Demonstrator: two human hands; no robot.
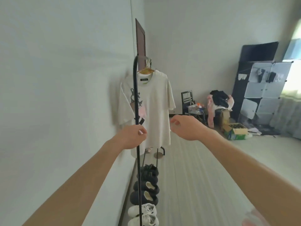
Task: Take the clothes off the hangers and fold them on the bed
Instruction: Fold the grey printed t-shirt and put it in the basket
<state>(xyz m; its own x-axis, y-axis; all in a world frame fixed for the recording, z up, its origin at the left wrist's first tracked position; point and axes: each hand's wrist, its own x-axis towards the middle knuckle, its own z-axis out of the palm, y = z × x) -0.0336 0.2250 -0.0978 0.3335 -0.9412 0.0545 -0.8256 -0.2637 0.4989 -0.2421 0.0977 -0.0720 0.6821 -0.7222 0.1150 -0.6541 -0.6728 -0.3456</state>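
White tee [153, 103] on yellow hanger [146, 70], black rack [136, 95] | left hand [132, 136] at rack pole, cant tell if gripping | right hand [184, 126] loosely curled, empty, beside tee | risk: yanking hem cd tip rack, stretch collar | pale striped floor [203, 176], white walls, shoes [146, 196] under rack, no bed in view

Plain white walls [65, 62] meet a pale, striped floor [195, 176]. A brown door [140, 43] stands in the far corner. To the right, a black-framed cube cabinet [260, 92] with translucent panels sits beside a bright window [294, 51]. Near it are a small dark chair [187, 101] and what looks like a cardboard box [236, 129].
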